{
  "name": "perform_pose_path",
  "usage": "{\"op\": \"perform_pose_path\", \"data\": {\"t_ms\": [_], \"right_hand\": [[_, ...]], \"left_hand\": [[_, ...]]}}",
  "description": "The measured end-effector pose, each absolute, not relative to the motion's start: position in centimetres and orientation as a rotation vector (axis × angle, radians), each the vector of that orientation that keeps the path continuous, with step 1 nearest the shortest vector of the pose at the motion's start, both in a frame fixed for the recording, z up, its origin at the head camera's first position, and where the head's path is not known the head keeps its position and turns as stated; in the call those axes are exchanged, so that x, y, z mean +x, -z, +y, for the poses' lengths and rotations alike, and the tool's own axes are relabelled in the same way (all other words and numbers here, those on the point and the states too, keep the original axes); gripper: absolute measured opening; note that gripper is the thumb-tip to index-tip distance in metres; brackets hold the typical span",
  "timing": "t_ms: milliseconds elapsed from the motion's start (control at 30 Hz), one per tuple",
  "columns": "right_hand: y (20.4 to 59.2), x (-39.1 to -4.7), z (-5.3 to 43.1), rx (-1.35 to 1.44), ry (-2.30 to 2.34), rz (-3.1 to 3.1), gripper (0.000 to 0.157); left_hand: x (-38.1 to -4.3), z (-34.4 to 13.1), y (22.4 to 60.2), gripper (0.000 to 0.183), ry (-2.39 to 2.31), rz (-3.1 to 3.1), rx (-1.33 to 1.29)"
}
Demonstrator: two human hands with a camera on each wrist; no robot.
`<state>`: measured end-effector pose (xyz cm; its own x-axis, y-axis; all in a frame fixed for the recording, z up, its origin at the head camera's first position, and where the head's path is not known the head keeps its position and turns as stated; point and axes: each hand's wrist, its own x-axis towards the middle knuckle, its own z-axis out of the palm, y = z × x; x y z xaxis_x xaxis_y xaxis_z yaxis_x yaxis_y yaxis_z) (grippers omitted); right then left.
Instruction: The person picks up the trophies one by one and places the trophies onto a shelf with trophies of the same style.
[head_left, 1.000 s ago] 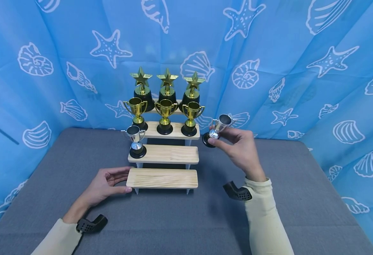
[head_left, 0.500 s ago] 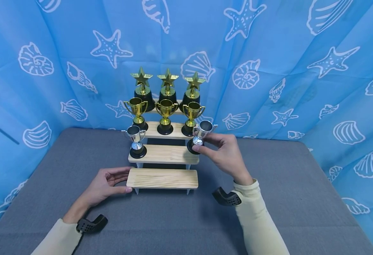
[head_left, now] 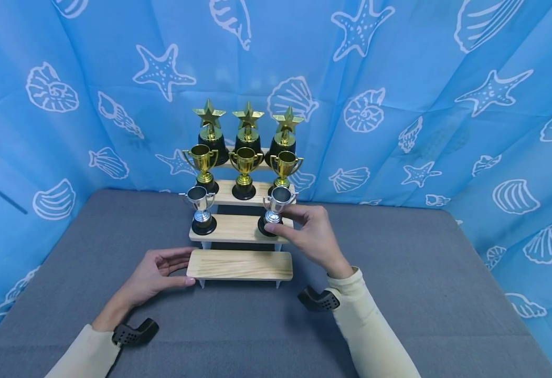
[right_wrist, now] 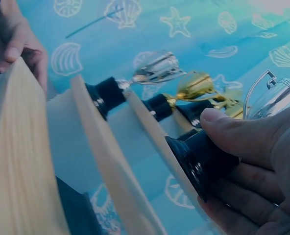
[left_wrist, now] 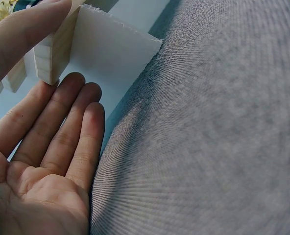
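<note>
My right hand [head_left: 310, 231] pinches a small silver trophy cup [head_left: 276, 202] by its black base [right_wrist: 206, 159], thumb in front and fingers behind. The cup stands nearly upright over the right part of the third shelf [head_left: 243, 229] down, its base close to the wood. At that shelf's left end stands a matching silver trophy [head_left: 200, 207]. My left hand [head_left: 158, 273] holds the left end of the lowest shelf of the wooden display stand [head_left: 240, 265], thumb at its front corner and fingers at the back; in the left wrist view those fingers [left_wrist: 66, 122] are nearly straight.
Three gold trophy cups [head_left: 244, 167] line the second shelf, behind the silver ones. Three gold star trophies [head_left: 247, 128] stand on the top shelf. The stand is on a grey cloth-covered table [head_left: 413, 294], with a blue seashell-print curtain [head_left: 399, 105] behind it.
My right hand has carried the silver trophy leftward and down, from beside the stand to over the third shelf, and it has become more upright. The left hand has stayed put.
</note>
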<state>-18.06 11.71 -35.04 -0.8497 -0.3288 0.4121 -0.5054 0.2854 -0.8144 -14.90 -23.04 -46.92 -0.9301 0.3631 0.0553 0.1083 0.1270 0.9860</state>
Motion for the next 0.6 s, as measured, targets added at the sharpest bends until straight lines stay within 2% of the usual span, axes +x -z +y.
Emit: {"op": "perform_pose_path", "data": {"t_ms": [600], "right_hand": [[36.8, -18.0, 9.2, 0.769, -1.644, -2.401, 0.025]], "left_hand": [[-14.9, -23.0, 46.9, 0.066, -1.889, 2.204, 0.481]]}}
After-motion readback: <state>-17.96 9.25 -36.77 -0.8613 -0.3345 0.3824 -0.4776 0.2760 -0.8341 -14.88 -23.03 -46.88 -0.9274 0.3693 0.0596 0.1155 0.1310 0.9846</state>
